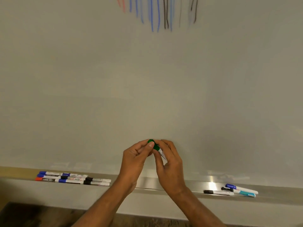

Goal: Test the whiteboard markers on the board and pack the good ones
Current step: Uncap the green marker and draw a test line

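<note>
A green-capped whiteboard marker [159,150] sits between both my hands in front of the whiteboard [147,79]. My right hand [168,161] grips its white barrel. My left hand [137,158] pinches the green cap [151,141] with thumb and fingers. The cap still appears to be on the marker. Red, blue and dark test strokes [157,13] run down the top of the board.
A metal ledge [147,184] runs under the board. Several markers [72,178] with blue, red and black caps lie on its left part. Three markers [236,190] lie on its right part. A dark floor shows at the bottom left.
</note>
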Action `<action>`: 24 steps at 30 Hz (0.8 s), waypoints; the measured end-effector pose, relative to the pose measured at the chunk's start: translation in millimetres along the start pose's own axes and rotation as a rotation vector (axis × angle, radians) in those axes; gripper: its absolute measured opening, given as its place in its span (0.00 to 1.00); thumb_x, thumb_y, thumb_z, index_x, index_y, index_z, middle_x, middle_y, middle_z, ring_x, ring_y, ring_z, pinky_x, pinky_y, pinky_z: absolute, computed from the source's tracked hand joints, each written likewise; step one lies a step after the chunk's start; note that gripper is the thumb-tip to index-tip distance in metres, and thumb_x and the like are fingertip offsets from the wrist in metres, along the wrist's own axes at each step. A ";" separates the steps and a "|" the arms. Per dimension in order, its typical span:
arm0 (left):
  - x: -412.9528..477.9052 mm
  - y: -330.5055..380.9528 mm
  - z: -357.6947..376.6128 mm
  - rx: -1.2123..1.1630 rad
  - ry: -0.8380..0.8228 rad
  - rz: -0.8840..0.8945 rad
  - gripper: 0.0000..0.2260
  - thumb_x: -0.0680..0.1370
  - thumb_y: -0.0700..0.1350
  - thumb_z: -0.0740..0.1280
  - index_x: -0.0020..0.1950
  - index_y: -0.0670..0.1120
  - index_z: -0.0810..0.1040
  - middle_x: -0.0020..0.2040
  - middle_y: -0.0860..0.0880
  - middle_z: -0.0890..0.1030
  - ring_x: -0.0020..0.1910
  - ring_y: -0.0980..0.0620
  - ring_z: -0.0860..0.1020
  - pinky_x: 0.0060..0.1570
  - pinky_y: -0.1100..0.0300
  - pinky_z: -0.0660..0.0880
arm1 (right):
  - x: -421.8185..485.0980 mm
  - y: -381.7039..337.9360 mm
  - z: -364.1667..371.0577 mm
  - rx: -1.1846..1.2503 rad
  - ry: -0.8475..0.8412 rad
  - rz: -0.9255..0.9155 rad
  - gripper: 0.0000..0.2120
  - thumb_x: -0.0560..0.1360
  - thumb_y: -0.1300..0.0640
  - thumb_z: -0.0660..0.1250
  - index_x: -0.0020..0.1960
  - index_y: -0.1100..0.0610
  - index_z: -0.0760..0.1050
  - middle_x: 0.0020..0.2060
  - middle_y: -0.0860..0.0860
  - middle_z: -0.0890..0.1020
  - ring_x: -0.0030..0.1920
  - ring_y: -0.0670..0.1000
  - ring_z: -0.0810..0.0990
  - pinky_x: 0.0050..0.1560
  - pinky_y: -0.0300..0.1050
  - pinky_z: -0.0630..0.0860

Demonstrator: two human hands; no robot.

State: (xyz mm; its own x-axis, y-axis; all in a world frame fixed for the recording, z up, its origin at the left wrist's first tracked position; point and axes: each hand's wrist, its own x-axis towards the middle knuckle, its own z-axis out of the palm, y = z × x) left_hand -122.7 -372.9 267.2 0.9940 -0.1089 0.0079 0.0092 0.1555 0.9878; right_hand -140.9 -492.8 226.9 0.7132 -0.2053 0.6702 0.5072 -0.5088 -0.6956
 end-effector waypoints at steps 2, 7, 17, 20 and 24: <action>0.3 18.3 -3.1 -0.062 -0.015 0.001 0.10 0.79 0.41 0.70 0.59 0.43 0.85 0.53 0.45 0.87 0.56 0.47 0.85 0.62 0.54 0.79 | 12.3 -22.0 -1.1 0.022 0.016 -0.002 0.14 0.79 0.65 0.68 0.63 0.59 0.78 0.55 0.49 0.80 0.57 0.49 0.80 0.57 0.45 0.79; 0.9 60.7 -16.8 -0.141 -0.131 0.034 0.11 0.84 0.42 0.63 0.61 0.42 0.82 0.59 0.45 0.85 0.62 0.47 0.82 0.64 0.54 0.76 | 44.0 -79.6 -13.2 0.328 -0.034 0.371 0.06 0.77 0.59 0.71 0.54 0.52 0.81 0.45 0.48 0.85 0.46 0.46 0.84 0.47 0.38 0.78; -2.8 124.5 -31.1 -0.212 -0.397 0.089 0.13 0.86 0.45 0.57 0.62 0.38 0.73 0.63 0.38 0.82 0.46 0.47 0.82 0.46 0.57 0.80 | 87.3 -138.3 -24.1 0.724 -0.392 0.751 0.18 0.79 0.44 0.65 0.46 0.60 0.81 0.35 0.58 0.78 0.29 0.48 0.71 0.26 0.37 0.66; -6.7 134.9 -31.9 -0.268 -0.447 0.095 0.12 0.86 0.44 0.57 0.62 0.37 0.73 0.63 0.35 0.82 0.65 0.42 0.80 0.62 0.54 0.78 | 90.1 -146.5 -23.2 0.800 -0.372 0.771 0.18 0.79 0.45 0.66 0.46 0.61 0.81 0.32 0.55 0.74 0.26 0.46 0.66 0.22 0.35 0.60; -8.8 142.5 -32.3 -0.294 -0.411 0.113 0.12 0.86 0.45 0.57 0.62 0.38 0.74 0.62 0.36 0.82 0.65 0.40 0.80 0.68 0.47 0.74 | 90.5 -157.5 -20.7 0.712 -0.313 0.783 0.19 0.76 0.43 0.68 0.42 0.60 0.80 0.28 0.54 0.73 0.23 0.46 0.63 0.20 0.36 0.57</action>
State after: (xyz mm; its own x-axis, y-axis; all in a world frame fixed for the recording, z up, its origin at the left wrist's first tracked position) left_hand -126.6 -318.1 402.8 0.8664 -0.4427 0.2309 -0.0072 0.4512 0.8924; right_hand -166.2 -448.5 402.5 0.9989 0.0111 -0.0461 -0.0474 0.2885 -0.9563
